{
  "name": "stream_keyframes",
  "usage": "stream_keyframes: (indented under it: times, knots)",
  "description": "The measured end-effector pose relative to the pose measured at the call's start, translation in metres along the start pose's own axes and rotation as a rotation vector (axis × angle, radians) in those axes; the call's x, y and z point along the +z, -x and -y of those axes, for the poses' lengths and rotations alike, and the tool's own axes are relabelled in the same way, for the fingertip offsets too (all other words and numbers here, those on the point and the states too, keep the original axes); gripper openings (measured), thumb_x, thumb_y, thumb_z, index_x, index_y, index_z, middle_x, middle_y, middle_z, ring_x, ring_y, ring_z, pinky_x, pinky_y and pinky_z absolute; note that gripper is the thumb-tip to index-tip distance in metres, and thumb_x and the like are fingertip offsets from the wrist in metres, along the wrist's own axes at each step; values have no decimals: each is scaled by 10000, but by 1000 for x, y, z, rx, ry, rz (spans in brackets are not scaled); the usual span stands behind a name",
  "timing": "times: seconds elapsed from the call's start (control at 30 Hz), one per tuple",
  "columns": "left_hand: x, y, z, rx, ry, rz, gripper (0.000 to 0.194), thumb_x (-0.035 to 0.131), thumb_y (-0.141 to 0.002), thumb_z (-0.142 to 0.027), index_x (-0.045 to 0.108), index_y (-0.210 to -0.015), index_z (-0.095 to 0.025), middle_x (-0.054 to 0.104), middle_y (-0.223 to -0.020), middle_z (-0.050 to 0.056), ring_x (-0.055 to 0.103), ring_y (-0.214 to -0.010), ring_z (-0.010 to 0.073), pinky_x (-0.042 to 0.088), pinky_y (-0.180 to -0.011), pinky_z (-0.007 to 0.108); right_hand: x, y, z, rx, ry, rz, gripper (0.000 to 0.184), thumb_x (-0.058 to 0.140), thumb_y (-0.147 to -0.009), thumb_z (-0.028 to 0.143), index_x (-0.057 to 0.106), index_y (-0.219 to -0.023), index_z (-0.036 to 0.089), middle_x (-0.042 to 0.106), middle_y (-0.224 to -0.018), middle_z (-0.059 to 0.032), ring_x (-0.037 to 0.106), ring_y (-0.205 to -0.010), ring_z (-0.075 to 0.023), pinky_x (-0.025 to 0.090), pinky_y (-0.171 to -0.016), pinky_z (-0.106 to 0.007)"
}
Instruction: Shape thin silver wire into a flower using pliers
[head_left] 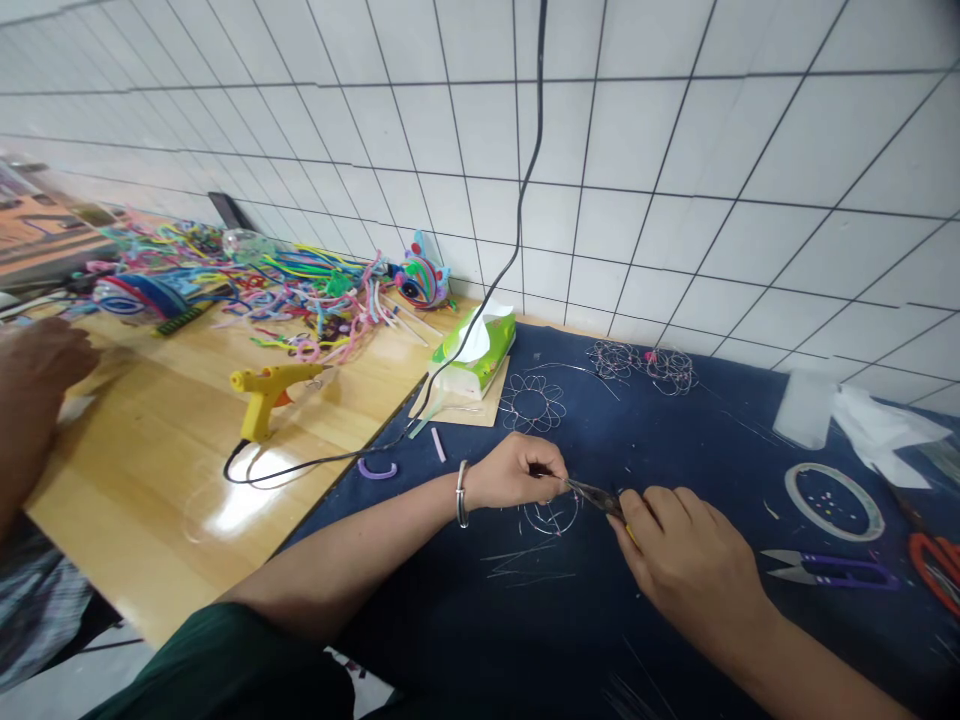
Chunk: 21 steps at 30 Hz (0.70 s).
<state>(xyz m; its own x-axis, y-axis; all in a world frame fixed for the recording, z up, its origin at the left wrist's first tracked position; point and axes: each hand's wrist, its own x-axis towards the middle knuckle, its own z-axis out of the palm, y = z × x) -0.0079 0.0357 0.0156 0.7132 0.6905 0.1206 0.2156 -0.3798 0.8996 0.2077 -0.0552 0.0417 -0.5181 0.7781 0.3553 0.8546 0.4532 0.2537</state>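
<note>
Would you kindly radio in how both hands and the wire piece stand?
Left hand pinching the wire piece. Right hand closed around pliers, their tips close by the left hand. Loose wires lying nearby on dark blue cloth.

The view is bounded from ten to two o'clock by a white-tiled wall, ruled with dark lines. Bright light is reflected at eight by a wooden tabletop; at five, a dark blue surface is seen.
</note>
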Motion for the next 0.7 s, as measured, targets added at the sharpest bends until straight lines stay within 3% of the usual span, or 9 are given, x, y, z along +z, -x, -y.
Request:
stream_keyframes:
  times: [0.2, 0.7]
  knots:
    - [3, -1, 0, 81, -107, -80, 72, 549, -714, -109, 605, -668, -110, 573, -630, 11, 514, -578, 73, 392, -553, 175, 1, 0, 1, 11, 17, -17, 209, 491, -817, 309, 588, -936, 168, 525, -692, -56, 446, -647, -164, 321, -580, -317]
    - [17, 3, 1, 133, -234, -291, 87, 525, -698, -79, 584, -652, -124, 571, -641, 5, 506, -580, 73, 381, -560, 178, 1, -1, 5, 49, 50, -90, 199, 521, -812, 298, 602, -938, 166, 526, -695, -42, 460, -659, -152, 327, -599, -302]
